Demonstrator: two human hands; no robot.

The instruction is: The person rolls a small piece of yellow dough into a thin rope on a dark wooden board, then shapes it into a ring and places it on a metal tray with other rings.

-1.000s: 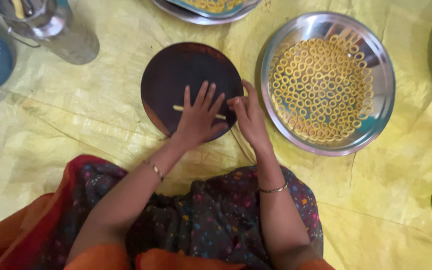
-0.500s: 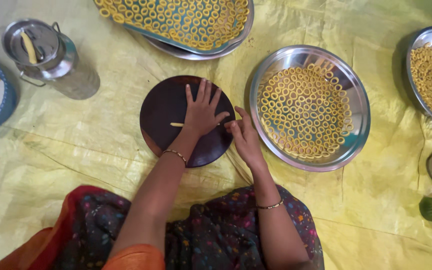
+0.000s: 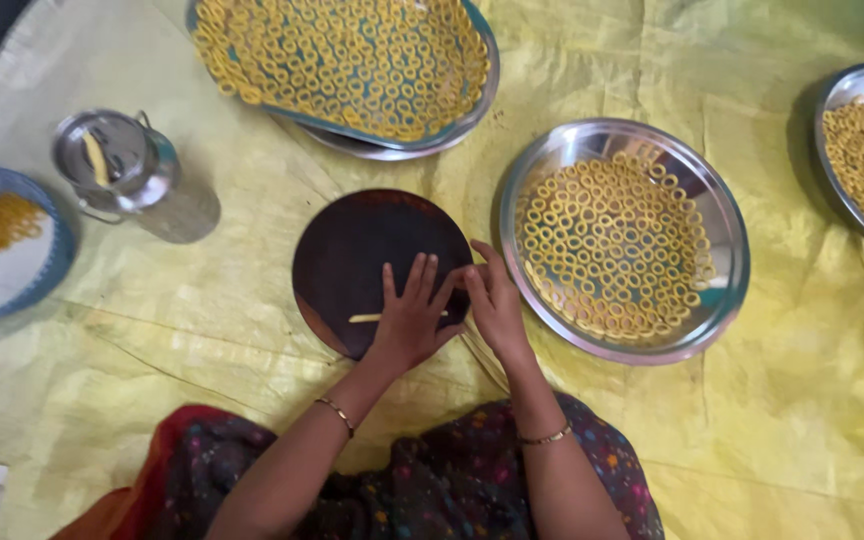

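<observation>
From the head camera, looking straight down, the left hand (image 3: 412, 315) lies flat with its fingers spread on a round dark brown board (image 3: 362, 255), pressing on a thin pale yellow strip of dough (image 3: 364, 319) whose left end sticks out from under the palm near the board's lower edge. The right hand (image 3: 497, 305) rests just beside it at the board's right rim, fingers loosely curved and close together, fingertips touching or almost touching the left hand's; whether it pinches the other end of the strip cannot be told. Neither hand is closed around anything. Both wrists carry thin bangles, and the person's lap is covered by dark cloth with small coloured dots. The board sits on a yellow sheet (image 3: 202, 330) spread over the floor. Just right of the board stands a round steel plate (image 3: 722, 300) filled with small yellow dough rings laid flat. Above the board, at the top edge, a larger tray (image 3: 487, 75) holds a denser layer of the same rings. At the far right another steel plate (image 3: 832, 100) of rings is partly cut off. To the left stands a lidded steel canister (image 3: 127, 170), and beyond it, at the left edge, a blue-rimmed plate (image 3: 52, 265) with a few rings.
</observation>
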